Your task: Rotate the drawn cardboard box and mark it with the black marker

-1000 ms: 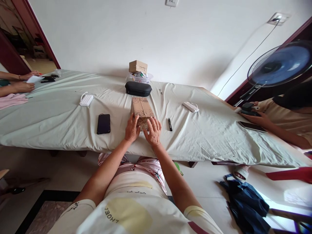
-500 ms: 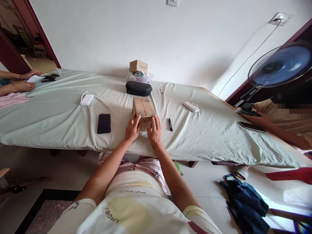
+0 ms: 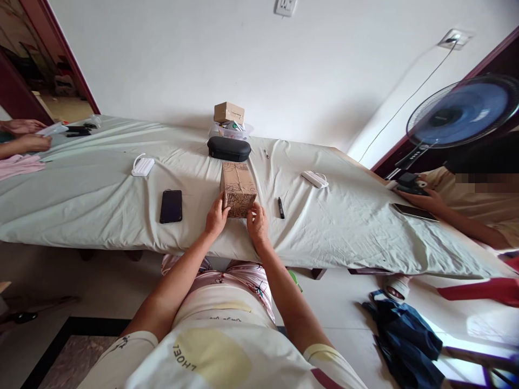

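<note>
A brown cardboard box [image 3: 237, 186] with black line drawings on its near face stands on the sheet-covered table [image 3: 101, 200] in front of me. My left hand [image 3: 216, 218] presses against the box's lower left corner, fingers curled on it. My right hand [image 3: 257, 223] grips the lower right corner the same way. Both hands hold the box between them, close to the table's near edge.
A black phone [image 3: 171, 206] lies left of the box, a black marker [image 3: 280, 207] right of it. Behind are a black case [image 3: 229, 148], a second small box [image 3: 229, 112] on a tub, and two white masks [image 3: 142, 165]. Other people's hands work at far left and right; a fan [image 3: 460, 113] stands right.
My hands slid from lying over the box's near top down to its lower corners, uncovering the drawn near face. The box now stands a bit more upright between them.
</note>
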Demonstrator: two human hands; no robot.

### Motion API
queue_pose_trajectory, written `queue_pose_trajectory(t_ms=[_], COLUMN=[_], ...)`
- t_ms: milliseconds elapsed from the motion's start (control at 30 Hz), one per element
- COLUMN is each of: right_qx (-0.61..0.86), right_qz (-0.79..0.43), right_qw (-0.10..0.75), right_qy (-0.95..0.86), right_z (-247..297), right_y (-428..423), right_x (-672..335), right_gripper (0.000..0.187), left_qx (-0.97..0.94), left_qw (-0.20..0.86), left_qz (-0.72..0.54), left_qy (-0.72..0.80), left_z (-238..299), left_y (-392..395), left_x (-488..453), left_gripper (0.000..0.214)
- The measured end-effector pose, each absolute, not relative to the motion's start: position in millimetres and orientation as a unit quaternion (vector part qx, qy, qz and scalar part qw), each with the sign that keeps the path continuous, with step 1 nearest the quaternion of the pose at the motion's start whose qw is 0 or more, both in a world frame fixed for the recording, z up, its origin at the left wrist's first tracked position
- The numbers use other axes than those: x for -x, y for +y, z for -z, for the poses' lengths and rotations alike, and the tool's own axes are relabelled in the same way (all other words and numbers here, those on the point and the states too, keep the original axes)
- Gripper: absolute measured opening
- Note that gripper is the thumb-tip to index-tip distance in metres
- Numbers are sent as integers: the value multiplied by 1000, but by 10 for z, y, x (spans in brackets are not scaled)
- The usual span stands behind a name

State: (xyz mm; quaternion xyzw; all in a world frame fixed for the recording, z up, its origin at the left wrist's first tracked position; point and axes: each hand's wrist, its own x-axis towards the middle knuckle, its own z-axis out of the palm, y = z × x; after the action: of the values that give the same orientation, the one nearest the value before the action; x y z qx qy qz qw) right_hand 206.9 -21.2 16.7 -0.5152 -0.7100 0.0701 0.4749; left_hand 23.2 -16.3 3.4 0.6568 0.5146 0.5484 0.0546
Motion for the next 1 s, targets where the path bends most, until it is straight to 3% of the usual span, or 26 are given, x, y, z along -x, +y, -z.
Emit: queue_pose_trajectory(t_ms=[167, 333, 733, 1000], right_qx=[590, 614, 616, 611], right_qz=[-48, -29, -52, -59], right_qw=[357, 301, 291, 311], right_qy=[-722, -728, -730, -726], right_z=[-150, -183, -183, -171], right_y=[-187, -193, -169, -143], right_x=[-2058, -2041, -2058, -2086], right_gripper=[38, 37, 41, 42], left_qx=[-653, -650, -652, -642], left_qw=[46, 61, 90, 81], left_qz=[-531, -512, -513, -560], left_qy=[538, 558, 551, 517], left_z=[-37, -24, 11, -178], left_y=[-152, -135, -141, -185], left_x=[-228, -199, -157, -152], left_gripper=[52, 53, 57, 81])
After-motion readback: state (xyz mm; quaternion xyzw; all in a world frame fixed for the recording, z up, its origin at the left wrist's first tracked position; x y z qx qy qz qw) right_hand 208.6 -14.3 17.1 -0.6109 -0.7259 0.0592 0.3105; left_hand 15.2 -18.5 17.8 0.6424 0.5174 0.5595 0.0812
